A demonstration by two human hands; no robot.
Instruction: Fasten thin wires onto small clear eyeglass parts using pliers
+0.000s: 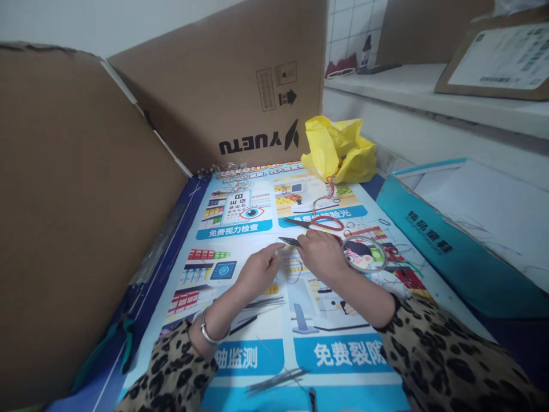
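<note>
My right hand (pixel 323 254) is closed around a pair of pliers (pixel 290 242), whose dark pointed jaws stick out to the left; the handles are hidden in the palm. Facing those jaws, my left hand (pixel 261 266) has thumb and forefinger pinched together near the tip. What it pinches is too fine to make out. A faint loop of thin wire (pixel 295 274) hangs between the two hands. Just beyond my right hand lie red-handled scissors (pixel 328 223). A round coil of wire (pixel 364 254) rests beside the right wrist.
Bundles of cut wire (pixel 277 380) lie on the printed sheet (pixel 343 395) in front. Green-handled pliers (pixel 124 329) are at the left. A yellow bag (pixel 338 151) stands at the back, a teal box (pixel 422 229) at the right. Cardboard panels (pixel 206 86) wall the back and left.
</note>
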